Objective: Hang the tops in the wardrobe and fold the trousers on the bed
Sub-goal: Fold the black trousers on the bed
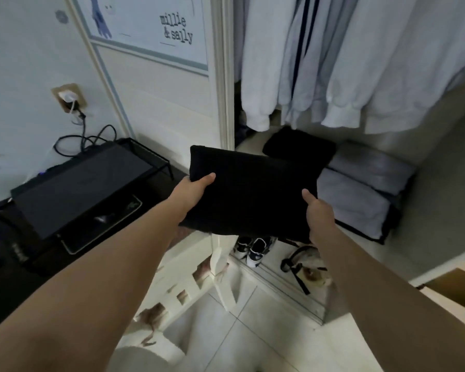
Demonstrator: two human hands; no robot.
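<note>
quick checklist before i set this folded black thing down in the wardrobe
1. Left hand has a grip on the folded black garment: ok.
2. Right hand grips its other edge: ok.
3. Fold holding flat, nothing dangling: ok.
4. Black folded pile on the wardrobe shelf reachable ahead: ok.
5. Hanging tops clear of the path: cannot tell.
6. Grey folded items beside the pile undisturbed: ok.

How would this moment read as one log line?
step: carrying folded black garment toward wardrobe shelf | left hand: grips it | right hand: grips it
</note>
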